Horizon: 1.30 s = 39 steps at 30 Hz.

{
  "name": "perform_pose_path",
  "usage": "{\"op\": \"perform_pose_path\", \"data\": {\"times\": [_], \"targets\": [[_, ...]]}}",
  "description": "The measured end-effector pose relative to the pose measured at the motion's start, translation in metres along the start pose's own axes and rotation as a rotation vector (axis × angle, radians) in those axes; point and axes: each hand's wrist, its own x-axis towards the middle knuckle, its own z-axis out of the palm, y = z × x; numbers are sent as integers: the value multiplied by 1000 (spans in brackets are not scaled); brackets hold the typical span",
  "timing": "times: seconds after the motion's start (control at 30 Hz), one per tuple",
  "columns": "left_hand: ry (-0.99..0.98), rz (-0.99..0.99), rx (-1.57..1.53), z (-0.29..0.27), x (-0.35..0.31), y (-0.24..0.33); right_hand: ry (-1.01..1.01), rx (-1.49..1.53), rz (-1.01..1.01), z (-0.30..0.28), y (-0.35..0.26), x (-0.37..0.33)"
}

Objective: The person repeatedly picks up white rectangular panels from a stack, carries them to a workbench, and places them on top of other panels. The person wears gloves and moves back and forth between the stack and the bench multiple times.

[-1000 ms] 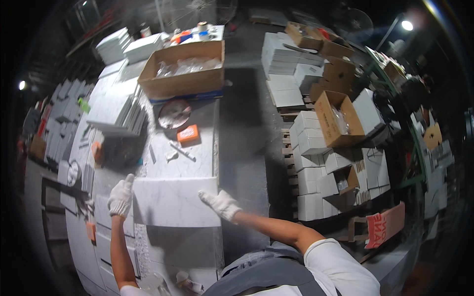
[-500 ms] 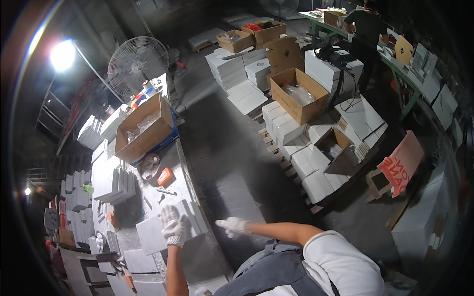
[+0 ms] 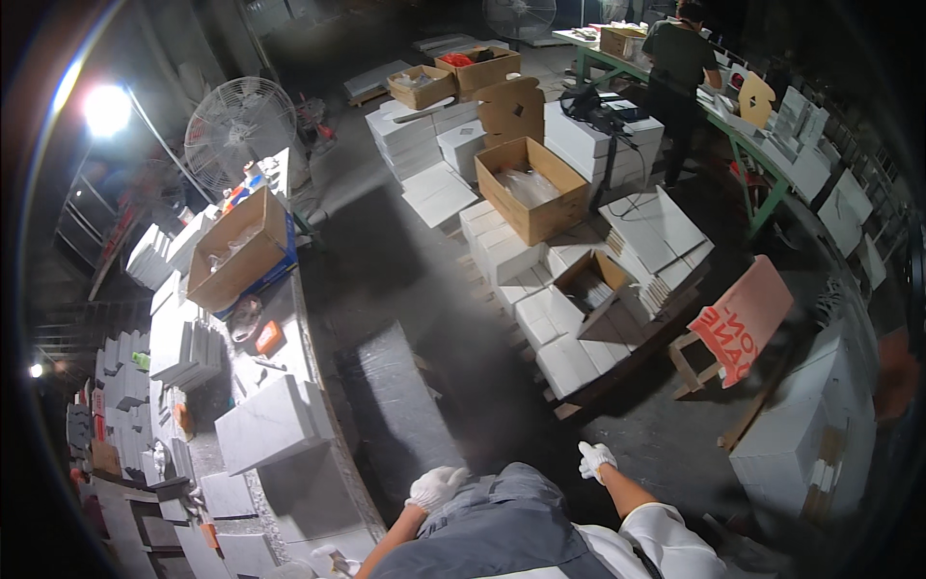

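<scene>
My left hand (image 3: 436,488), in a white knit glove, is off the workbench and close to my grey apron (image 3: 502,516). Its fingers are loosely stretched, with nothing seen in them. On the other side of my body, my right hand (image 3: 596,461), gloved the same way, hangs over the dark floor with slightly bent fingers apart and holds nothing. To the left, a small stack of white marble-like slabs (image 3: 265,425) lies on the workbench (image 3: 323,487). Neither hand touches it. An orange block-shaped thing (image 3: 268,336) sits behind the slabs, beside a round clear-looking item (image 3: 246,318).
A cardboard box (image 3: 231,253) stands farther back on the bench, beyond upright slabs (image 3: 188,352). Right of the aisle, a pallet carries white boxes (image 3: 564,362) and an open carton (image 3: 532,191). A stool with a pink cover (image 3: 741,323) is at right. A person (image 3: 675,82) works far back.
My left hand has lifted off the slabs and moved right, to my apron. The right hand has swung right, away from the bench. My view has turned rightward.
</scene>
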Motion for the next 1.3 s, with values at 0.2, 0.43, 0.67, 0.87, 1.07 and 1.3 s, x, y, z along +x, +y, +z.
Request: {"op": "perform_pose_path", "data": {"times": [0.2, 0.43, 0.67, 0.87, 1.07, 1.3], "targets": [[137, -347, -266, 22, -20, -51, 84, -153, 80, -49, 67, -17], [327, -302, 249, 61, -77, -84, -236, -109, -63, 30, -2, -33], [700, 210, 691, 9, -192, -71, -338, -162, -142, 70, -43, -63], [594, 212, -1548, -70, -249, -62, -284, -406, 45, 55, 6, -38], [68, -310, -847, -101, -311, -6, -345, -656, 103, 42, 13, -15], [1549, -257, 567, -90, -306, -31, -361, -500, -52, 123, -37, -19]]}}
